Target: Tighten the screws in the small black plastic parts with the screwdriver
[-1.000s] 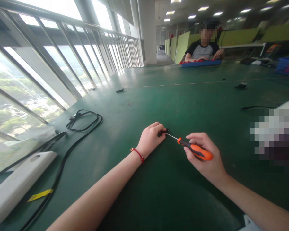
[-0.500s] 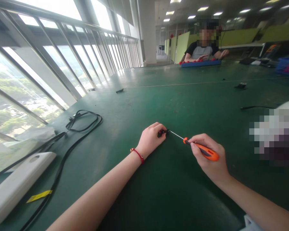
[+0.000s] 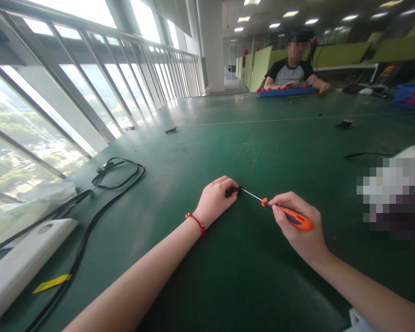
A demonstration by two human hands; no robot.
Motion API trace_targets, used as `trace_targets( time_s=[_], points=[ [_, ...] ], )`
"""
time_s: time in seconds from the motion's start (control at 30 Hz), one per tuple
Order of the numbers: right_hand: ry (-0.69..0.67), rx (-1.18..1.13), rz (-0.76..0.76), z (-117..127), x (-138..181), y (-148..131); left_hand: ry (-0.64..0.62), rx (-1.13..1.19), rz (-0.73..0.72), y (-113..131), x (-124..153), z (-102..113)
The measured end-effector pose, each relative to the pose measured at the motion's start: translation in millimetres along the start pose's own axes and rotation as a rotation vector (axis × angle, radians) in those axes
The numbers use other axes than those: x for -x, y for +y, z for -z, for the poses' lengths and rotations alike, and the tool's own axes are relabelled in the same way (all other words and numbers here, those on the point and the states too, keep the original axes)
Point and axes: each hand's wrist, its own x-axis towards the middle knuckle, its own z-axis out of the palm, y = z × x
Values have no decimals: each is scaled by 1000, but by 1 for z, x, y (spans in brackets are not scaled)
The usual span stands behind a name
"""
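Near the middle of the green table (image 3: 207, 152), my left hand (image 3: 217, 198) pinches a small black part (image 3: 230, 191) between thumb and fingers; most of it is hidden, so its kind is unclear. My right hand (image 3: 304, 230) is closed around the orange and black handle of a screwdriver (image 3: 298, 220). The thin metal shaft slants up to the left, and its tip meets the black part at the left fingertips. A red bracelet (image 3: 196, 223) circles my left wrist.
On the left lie a white power strip (image 3: 31, 267), a looped black cable (image 3: 119, 186) and a yellow tag (image 3: 51, 283). Small black pieces (image 3: 344, 123) are scattered farther off. Across the table a person (image 3: 290, 69) sits behind a blue tray (image 3: 287, 91). A metal railing (image 3: 124, 78) runs along the left.
Both my hands keep almost the same pose, with the screwdriver tip still at the black part. The person opposite has lowered a hand to the table beside the tray. The view shifts very slightly.
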Motion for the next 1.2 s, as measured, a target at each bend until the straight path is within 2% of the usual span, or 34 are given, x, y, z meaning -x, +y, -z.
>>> trace_targets(
  time_s=[0.23,0.33,0.47,0.63,0.8,0.93,1.07,1.2],
  points=[
    [33,5,26,0,0,1,-9,9,-17,-2,-1,1],
    [75,-12,-4,1,2,2,-17,8,-27,-2,-1,1],
    [58,-17,-51,0,4,3,-22,14,-30,-1,-1,1],
    [163,-1,34,-2,3,5,-32,19,-35,-2,-1,1],
    [61,107,39,-1,5,8,-34,18,-33,-3,-3,1],
    [153,87,123,-1,5,7,-32,21,-29,-3,-3,1],
    [71,156,78,-2,4,6,-33,23,-34,-4,-2,0],
    [141,144,118,-2,5,7,-39,28,-41,-5,-3,0]
  ],
)
